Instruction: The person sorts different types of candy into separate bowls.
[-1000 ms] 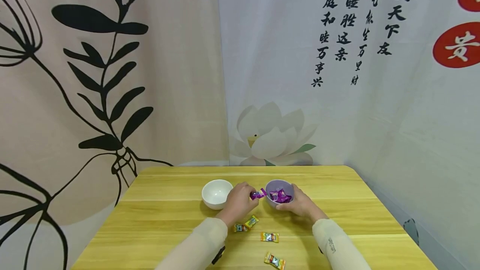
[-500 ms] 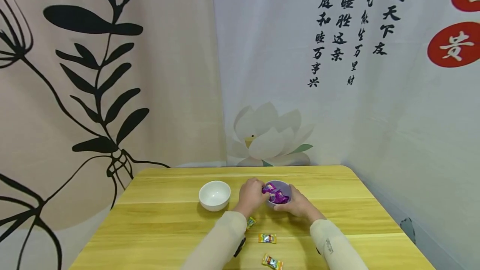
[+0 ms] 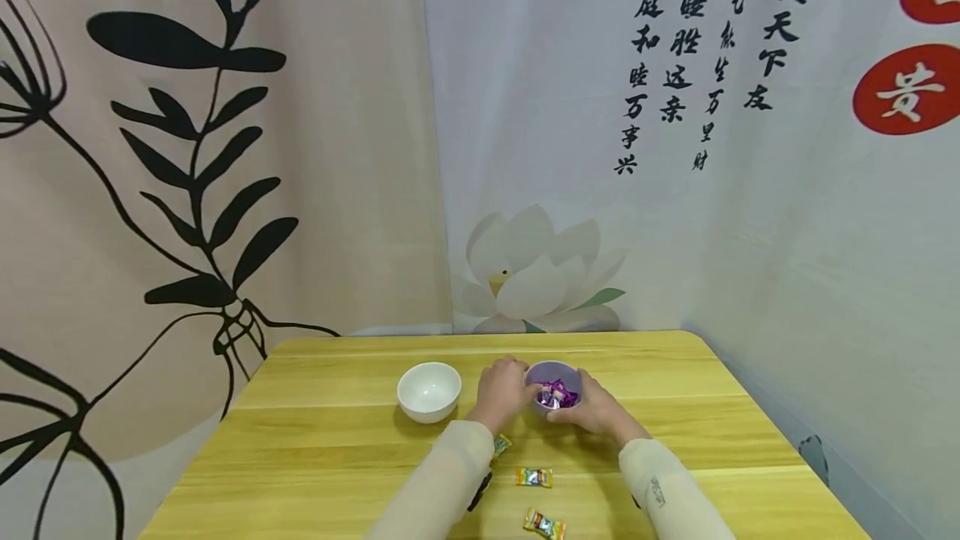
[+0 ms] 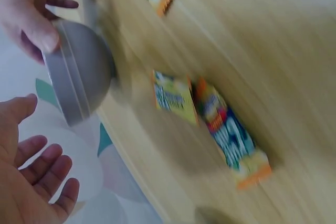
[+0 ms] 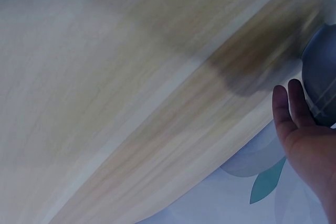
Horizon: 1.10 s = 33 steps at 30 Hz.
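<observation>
My left hand (image 3: 504,394) is at the left rim of a small purple bowl (image 3: 552,370). In the left wrist view, that same left hand (image 4: 37,177) has its fingers spread, with nothing between them. Several purple-wrapped candies (image 3: 557,396) lie inside the bowl. My right hand (image 3: 600,409) holds the bowl from its right side; the left wrist view shows the thumb of this right hand (image 4: 26,17) over the rim. In the right wrist view, two fingers (image 5: 281,103) lie along the bowl's dark outside (image 5: 323,77).
A white bowl (image 3: 429,392) stands left of the purple one. Yellow-wrapped candies lie nearer on the wooden table (image 3: 315,440): one at the middle (image 3: 534,477), one at the front (image 3: 544,524). Two more show in the left wrist view, one small candy (image 4: 174,96) beside a longer candy (image 4: 231,135).
My left hand has moved right to the purple bowl and let go of a purple candy, which is now in the bowl. The right hand has stayed at the bowl.
</observation>
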### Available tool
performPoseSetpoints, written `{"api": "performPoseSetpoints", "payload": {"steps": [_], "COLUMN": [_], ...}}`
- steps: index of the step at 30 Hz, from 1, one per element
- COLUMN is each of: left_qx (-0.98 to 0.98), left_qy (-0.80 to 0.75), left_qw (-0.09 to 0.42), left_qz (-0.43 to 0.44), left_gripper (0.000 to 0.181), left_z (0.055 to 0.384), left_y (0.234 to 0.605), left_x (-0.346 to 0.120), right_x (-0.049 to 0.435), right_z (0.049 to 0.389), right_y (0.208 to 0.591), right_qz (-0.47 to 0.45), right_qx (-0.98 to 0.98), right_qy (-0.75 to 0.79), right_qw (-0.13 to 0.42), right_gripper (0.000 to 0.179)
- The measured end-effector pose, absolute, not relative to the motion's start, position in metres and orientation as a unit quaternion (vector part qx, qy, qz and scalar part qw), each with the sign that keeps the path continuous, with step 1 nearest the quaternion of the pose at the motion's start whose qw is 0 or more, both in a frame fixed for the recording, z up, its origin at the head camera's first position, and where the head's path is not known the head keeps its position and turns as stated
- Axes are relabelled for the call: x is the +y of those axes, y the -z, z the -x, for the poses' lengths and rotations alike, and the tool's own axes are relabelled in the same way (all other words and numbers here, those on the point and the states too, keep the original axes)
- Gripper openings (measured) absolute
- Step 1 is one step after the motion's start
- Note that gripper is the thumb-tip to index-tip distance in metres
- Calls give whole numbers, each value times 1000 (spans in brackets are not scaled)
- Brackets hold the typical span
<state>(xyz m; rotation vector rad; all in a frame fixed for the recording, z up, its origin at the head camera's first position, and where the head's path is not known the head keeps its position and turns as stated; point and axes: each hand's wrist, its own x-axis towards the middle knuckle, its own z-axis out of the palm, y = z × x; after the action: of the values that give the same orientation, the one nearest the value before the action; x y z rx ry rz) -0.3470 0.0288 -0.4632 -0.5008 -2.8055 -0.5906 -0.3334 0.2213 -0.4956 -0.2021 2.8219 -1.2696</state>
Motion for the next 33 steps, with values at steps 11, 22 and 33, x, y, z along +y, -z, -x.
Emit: {"api": "performPoseSetpoints", "payload": {"steps": [11,22,33], "left_qx": [-952,-953,-959], "left_qy": [213,231,237], "left_qw": [141,119,100], "left_qz": [171,158,114], "left_gripper": [51,72,88], "left_z": [352,357,360], "left_y": [460,464,477], "left_x": [-12,-77,-140], "right_x": [219,218,217], "right_z": [331,328,329], "right_y": [494,491,494], "right_qz": [47,48,34], "right_qx": [910,912,911], "right_qy": [411,406,408], "right_qw": [28,32,41], "right_gripper": [116,118,123]}}
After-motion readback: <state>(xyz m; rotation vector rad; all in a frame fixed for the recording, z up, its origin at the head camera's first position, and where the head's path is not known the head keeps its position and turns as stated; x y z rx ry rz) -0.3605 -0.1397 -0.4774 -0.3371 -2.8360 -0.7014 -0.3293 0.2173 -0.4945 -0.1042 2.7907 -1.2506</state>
